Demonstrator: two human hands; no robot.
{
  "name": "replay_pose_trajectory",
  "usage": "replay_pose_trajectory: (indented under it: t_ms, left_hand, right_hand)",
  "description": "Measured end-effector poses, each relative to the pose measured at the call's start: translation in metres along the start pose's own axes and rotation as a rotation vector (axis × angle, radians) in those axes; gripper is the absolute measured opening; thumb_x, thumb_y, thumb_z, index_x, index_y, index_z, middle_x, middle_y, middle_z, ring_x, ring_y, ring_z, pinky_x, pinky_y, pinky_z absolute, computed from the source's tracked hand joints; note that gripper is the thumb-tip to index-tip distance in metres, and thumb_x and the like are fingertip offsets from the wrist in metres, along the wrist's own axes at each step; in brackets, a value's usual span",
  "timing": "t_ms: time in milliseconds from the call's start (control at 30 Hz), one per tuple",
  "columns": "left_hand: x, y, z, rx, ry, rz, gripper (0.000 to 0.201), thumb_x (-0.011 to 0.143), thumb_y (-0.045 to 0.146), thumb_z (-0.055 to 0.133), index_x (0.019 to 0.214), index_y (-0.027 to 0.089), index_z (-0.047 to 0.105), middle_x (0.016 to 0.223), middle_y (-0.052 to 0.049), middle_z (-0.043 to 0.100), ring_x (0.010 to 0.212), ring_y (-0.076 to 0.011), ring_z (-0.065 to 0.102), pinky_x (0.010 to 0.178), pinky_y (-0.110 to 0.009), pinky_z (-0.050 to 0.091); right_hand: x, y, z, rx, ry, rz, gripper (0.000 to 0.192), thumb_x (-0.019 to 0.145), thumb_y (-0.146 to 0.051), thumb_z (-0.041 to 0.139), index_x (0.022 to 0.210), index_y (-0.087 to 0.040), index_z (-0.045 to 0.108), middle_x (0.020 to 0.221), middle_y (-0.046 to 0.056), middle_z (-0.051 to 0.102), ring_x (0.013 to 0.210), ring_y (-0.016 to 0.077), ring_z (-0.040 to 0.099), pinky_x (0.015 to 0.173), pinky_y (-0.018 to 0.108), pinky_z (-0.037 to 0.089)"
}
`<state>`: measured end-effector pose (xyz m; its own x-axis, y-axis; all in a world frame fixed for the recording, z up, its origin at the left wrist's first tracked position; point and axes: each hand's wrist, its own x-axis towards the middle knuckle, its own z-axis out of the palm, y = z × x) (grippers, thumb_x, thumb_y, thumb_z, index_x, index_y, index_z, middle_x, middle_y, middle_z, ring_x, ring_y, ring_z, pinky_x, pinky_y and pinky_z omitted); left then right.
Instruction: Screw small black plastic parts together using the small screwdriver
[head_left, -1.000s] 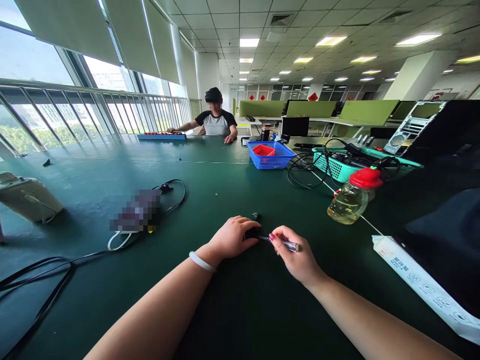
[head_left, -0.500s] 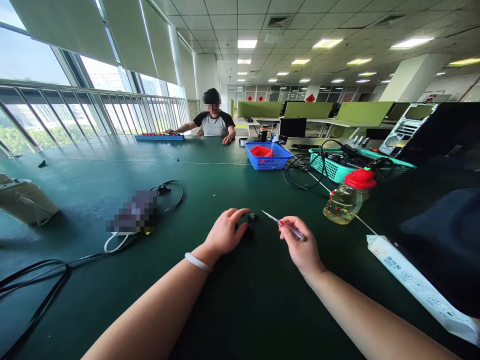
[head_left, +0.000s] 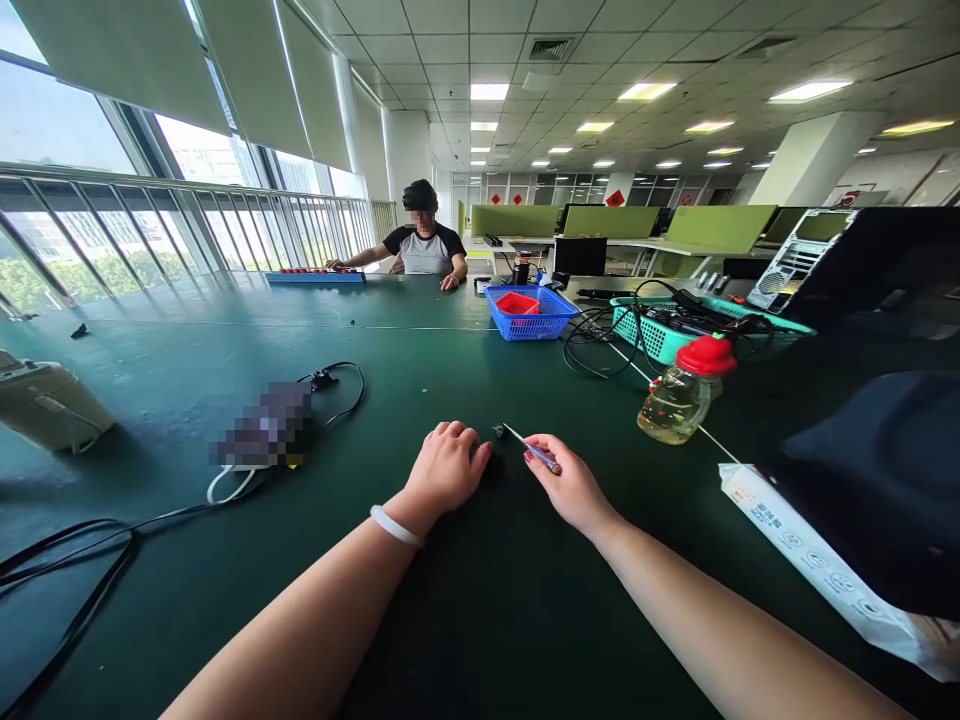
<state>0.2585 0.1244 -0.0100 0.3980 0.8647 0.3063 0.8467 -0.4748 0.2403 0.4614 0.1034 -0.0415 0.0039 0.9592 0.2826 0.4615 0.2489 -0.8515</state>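
My right hand (head_left: 566, 480) grips a slim screwdriver (head_left: 532, 449) with a translucent handle. Its metal tip points up and left, right at a small dark part (head_left: 499, 431) on the table; whether they touch I cannot tell. My left hand (head_left: 448, 465), with a white band at the wrist, rests on the dark green table (head_left: 450, 620) just left of that part. Its fingers are bent downward with the thumb apart from them, and no object shows in it.
Black cables and a blurred-out device (head_left: 262, 425) lie at left, near a beige box (head_left: 52, 400). On the right stand a red-lidded bottle (head_left: 681, 400), a white packet (head_left: 810, 560) and a teal basket (head_left: 652, 338). A blue basket (head_left: 529, 322) sits farther back; a person (head_left: 425, 245) sits across the table.
My right hand has moved left, bringing the screwdriver tip up to the small part. My left hand has drawn back slightly from the part, its fingers lowered to the table.
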Motion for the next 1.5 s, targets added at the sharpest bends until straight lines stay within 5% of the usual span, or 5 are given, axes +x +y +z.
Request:
replay_pose_trajectory:
  t_ms: [333, 600, 1067, 1300, 1500]
  left_hand:
    - [-0.004, 0.000, 0.010, -0.071, -0.066, 0.046, 0.019, 0.085, 0.025, 0.052, 0.103, 0.020, 0.056, 0.103, -0.009, 0.063, 0.099, -0.0251, 0.057, 0.092, -0.041, 0.048]
    - [-0.003, -0.007, 0.008, -0.083, -0.070, -0.001, 0.060, 0.084, 0.036, 0.058, 0.140, 0.023, 0.044, 0.135, -0.010, 0.057, 0.125, -0.0291, 0.049, 0.107, -0.045, 0.039]
    - [-0.008, -0.003, 0.011, -0.077, -0.032, 0.122, 0.019, 0.088, 0.031, 0.059, 0.102, 0.023, 0.068, 0.099, -0.005, 0.068, 0.095, -0.0220, 0.059, 0.090, -0.037, 0.047]
    - [-0.069, -0.001, -0.019, -0.084, -0.108, 0.245, 0.019, 0.088, 0.034, 0.061, 0.103, 0.024, 0.068, 0.101, -0.004, 0.068, 0.094, -0.0201, 0.060, 0.091, -0.037, 0.048]
    - [-0.139, -0.063, -0.059, 0.002, -0.082, 0.121, 0.024, 0.089, 0.041, 0.056, 0.104, 0.026, 0.069, 0.104, -0.005, 0.070, 0.098, -0.0209, 0.063, 0.091, -0.037, 0.051]
  right_hand:
    - [-0.003, -0.006, -0.001, 0.002, -0.048, -0.014, 0.028, 0.086, -0.043, 0.053, 0.102, -0.021, 0.062, 0.100, 0.006, 0.069, 0.091, 0.0212, 0.065, 0.084, 0.036, 0.049]
    - [-0.003, -0.002, -0.006, 0.225, 0.075, -0.037, 0.027, 0.084, -0.043, 0.052, 0.085, -0.020, 0.066, 0.072, 0.003, 0.067, 0.074, 0.0197, 0.064, 0.074, 0.032, 0.049]
    - [0.000, -0.002, -0.002, 0.134, 0.183, -0.079, 0.028, 0.083, -0.044, 0.051, 0.083, -0.019, 0.064, 0.068, 0.003, 0.065, 0.058, 0.0162, 0.056, 0.058, 0.028, 0.044]
    - [-0.007, -0.004, -0.004, 0.111, 0.156, -0.148, 0.026, 0.084, -0.044, 0.050, 0.085, -0.021, 0.063, 0.073, 0.004, 0.067, 0.061, 0.0172, 0.060, 0.058, 0.028, 0.046]
    - [-0.016, -0.011, -0.006, 0.058, 0.116, -0.195, 0.024, 0.086, -0.041, 0.049, 0.088, -0.022, 0.062, 0.076, 0.004, 0.068, 0.065, 0.0183, 0.063, 0.061, 0.029, 0.048]
